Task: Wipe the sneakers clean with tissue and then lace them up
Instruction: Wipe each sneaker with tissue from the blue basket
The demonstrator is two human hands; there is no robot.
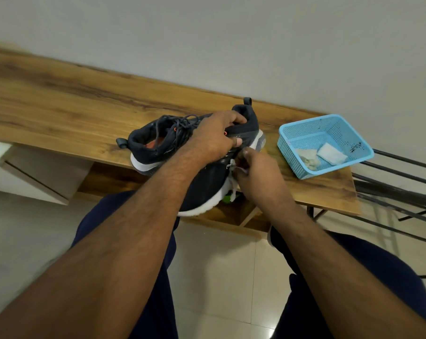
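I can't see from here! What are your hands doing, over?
Left hand grips dark navy sneaker. Right hand pinches white tissue at its sole. Second sneaker crowds behind.

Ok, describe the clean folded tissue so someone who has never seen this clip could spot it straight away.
Start at the wooden table along the wall and go to its right end, where a light blue perforated basket sits. Inside it lie two pieces. The clean tissue is the bright white, neatly folded square on the right. The piece beside it on the left is crumpled and yellowish.
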